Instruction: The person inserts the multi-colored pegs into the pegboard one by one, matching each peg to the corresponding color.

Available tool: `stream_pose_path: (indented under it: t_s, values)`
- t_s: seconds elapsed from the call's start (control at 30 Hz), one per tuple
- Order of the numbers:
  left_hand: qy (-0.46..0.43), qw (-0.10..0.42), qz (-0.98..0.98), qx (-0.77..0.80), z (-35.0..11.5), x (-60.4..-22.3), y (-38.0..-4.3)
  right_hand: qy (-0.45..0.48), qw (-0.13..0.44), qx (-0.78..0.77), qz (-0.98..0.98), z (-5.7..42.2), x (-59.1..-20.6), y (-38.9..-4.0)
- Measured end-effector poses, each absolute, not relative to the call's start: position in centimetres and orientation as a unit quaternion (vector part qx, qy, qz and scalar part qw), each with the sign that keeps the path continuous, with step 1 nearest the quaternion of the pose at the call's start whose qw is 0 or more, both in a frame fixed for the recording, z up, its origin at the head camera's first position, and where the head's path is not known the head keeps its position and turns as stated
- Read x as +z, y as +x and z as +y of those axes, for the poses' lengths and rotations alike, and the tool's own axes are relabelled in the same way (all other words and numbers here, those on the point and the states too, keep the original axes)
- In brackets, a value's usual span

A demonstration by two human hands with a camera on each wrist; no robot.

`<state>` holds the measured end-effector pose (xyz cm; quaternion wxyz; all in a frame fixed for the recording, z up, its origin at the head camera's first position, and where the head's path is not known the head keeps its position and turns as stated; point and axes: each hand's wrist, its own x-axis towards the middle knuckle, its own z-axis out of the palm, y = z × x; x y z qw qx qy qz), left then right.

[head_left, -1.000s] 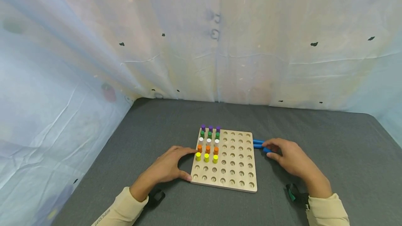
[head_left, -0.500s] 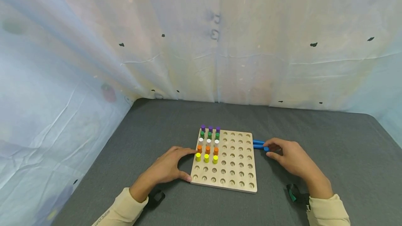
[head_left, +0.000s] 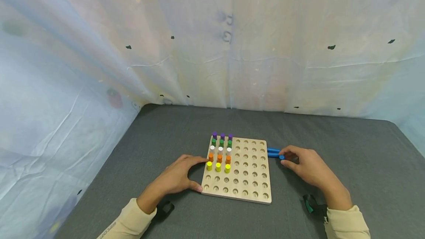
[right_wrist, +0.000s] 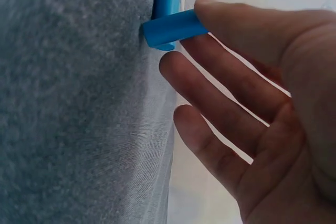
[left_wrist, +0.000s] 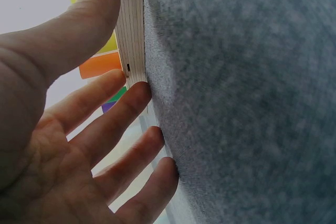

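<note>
A square wooden pegboard (head_left: 240, 187) lies on the cloth. Its left columns carry rows of three purple pegs (head_left: 223, 136), green pegs (head_left: 221, 142), white pegs (head_left: 220, 151), orange pegs (head_left: 220, 158) and yellow pegs (head_left: 218, 167); the holes to their right and in the front rows are bare. My left hand (head_left: 179, 174) rests at the board's left edge, thumb and index finger spread along it. To the board's right, my right hand (head_left: 307, 165) pinches a blue peg (right_wrist: 176, 27), upright with its lower end close to the cloth. Blue pegs (head_left: 273, 150) lie by the right edge.
Dark grey cloth (head_left: 179, 124) covers the table. Pale patterned sheeting (head_left: 259, 65) hangs behind it and along the left side. A dark strap (head_left: 309, 203) shows at the right wrist and another strap (head_left: 165, 208) at the left one.
The blue peg in my right hand has gone from lying slanted to standing upright, its round end now facing up. The left hand and the board have stayed put.
</note>
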<state>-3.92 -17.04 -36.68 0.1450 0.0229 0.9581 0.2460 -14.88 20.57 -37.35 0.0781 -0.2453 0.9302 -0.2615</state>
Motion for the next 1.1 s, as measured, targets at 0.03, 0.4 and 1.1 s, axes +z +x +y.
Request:
stream_pose_path:
  t_s: [0.03, 0.4, 1.1]
  values:
    - [0.022, 0.144, 0.958, 0.246, -17.0, -36.7, -3.9, -0.246, 0.075, -0.261, 0.93, 20.5, -37.3, -14.9]
    - [0.012, 0.141, 0.961, 0.237, -16.8, -36.8, -3.8, -0.271, 0.049, -0.275, 0.921, 18.8, -35.9, -13.9]
    - [0.028, 0.145, 0.958, 0.245, -17.0, -36.6, -3.9, -0.323, 0.084, -0.327, 0.884, 11.4, -34.8, -11.4]
